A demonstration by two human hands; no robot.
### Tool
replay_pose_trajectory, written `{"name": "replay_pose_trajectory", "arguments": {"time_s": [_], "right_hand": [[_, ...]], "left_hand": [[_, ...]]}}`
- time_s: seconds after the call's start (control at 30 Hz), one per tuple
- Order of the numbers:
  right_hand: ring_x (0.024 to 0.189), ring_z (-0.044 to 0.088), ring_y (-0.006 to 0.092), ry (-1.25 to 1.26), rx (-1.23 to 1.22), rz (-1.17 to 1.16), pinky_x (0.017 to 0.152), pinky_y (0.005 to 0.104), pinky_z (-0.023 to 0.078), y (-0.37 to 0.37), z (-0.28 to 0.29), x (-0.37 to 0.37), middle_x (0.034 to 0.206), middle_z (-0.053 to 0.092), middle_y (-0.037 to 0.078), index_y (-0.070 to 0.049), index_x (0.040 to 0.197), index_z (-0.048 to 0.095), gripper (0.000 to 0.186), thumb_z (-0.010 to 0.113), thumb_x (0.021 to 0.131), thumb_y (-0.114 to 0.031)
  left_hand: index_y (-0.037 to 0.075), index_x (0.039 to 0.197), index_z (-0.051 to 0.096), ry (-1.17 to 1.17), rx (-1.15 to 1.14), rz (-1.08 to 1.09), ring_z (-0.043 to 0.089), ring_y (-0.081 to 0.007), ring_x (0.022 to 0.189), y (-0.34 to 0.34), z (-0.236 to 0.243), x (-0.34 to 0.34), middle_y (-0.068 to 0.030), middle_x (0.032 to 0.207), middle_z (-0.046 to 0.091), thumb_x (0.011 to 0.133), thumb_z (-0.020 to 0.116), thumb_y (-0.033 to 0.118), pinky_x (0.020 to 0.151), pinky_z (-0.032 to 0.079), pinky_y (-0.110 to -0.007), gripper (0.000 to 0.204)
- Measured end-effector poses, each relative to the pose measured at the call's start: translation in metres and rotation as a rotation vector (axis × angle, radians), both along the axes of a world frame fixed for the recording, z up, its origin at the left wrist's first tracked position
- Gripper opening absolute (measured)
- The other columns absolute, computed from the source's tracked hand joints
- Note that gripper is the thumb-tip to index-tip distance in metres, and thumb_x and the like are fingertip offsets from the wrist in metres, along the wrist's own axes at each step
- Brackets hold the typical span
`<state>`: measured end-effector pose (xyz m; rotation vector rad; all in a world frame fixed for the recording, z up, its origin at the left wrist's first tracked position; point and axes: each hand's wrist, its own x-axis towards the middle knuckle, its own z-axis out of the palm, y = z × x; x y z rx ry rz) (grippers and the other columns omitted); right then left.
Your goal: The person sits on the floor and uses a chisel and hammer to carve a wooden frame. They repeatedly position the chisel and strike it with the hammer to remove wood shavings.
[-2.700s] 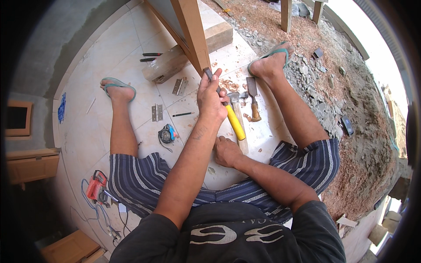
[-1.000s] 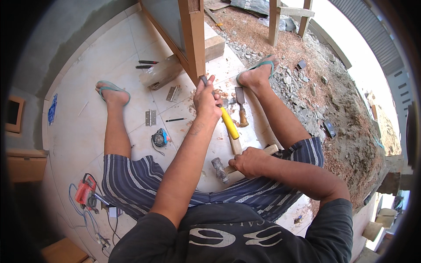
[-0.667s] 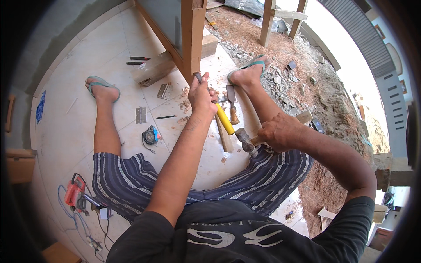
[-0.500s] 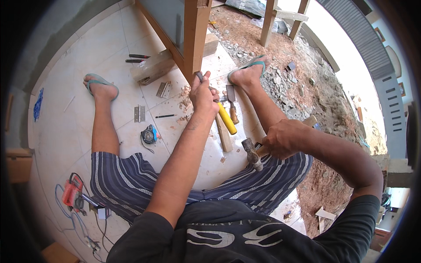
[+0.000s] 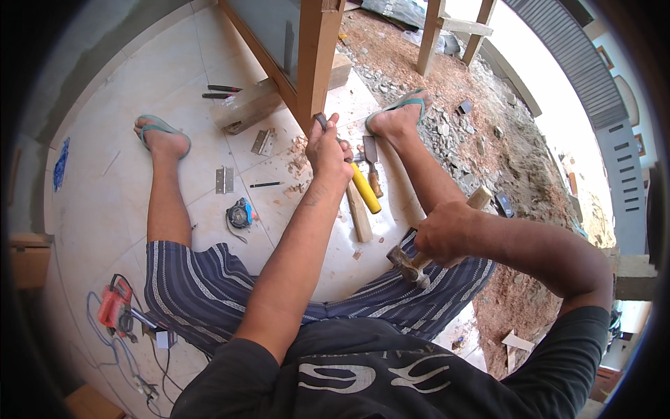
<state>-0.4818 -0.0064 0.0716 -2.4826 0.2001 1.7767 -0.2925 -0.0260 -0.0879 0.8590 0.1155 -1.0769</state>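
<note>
In my left hand (image 5: 328,148) is a chisel with a yellow handle (image 5: 364,188), gripped around its metal part. Its dark blade (image 5: 320,119) pokes out above my fingers, close to the lower end of an upright wooden frame (image 5: 319,63); whether it touches cannot be told. My right hand (image 5: 444,234) is closed on the wooden handle of a hammer (image 5: 479,197), held over my right thigh with the metal head (image 5: 408,267) pointing down and left. A second chisel, wooden-handled (image 5: 370,153), lies on the floor beside the yellow one, near a narrow wooden strip (image 5: 359,215).
A wooden block (image 5: 246,108) sits under the frame. Two metal hinges (image 5: 262,142), a pencil (image 5: 266,184), a tape measure (image 5: 239,214) and wood shavings (image 5: 299,159) lie on the tiles. A red power tool (image 5: 114,305) with cords is at left; rubble (image 5: 447,133) borders the tiles at right.
The hammer has dropped slightly and turned, so more of its handle end shows past my right hand. My left hand keeps its hold on the chisel by the frame.
</note>
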Motion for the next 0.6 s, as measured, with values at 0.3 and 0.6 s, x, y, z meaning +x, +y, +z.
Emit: {"name": "replay_pose_trajectory", "arguments": {"time_s": [0.3,0.6], "right_hand": [[0.094,0.076,0.0272,-0.141,-0.064,-0.042,0.081,0.0431,0.061,-0.014,-0.013,-0.012,0.096,0.077,0.008,-0.015,0.108,0.077,0.022,0.065,0.091,-0.022],[0.097,0.076,0.0277,-0.340,-0.159,-0.135,0.087,0.0428,0.060,-0.026,-0.012,-0.018,0.099,0.078,0.009,-0.016,0.101,0.078,0.017,0.066,0.090,-0.021]], "left_hand": [[0.018,0.149,0.049,0.035,-0.017,0.020,0.044,-0.0060,0.060,-0.001,0.000,-0.003,0.0019,0.144,0.060,0.107,0.051,0.013,0.049,0.034,-0.020,0.043],[0.019,0.150,0.048,0.034,0.001,0.034,0.044,-0.0063,0.059,-0.003,0.002,0.000,0.0014,0.143,0.061,0.107,0.052,0.013,0.049,0.035,-0.020,0.044]]}}
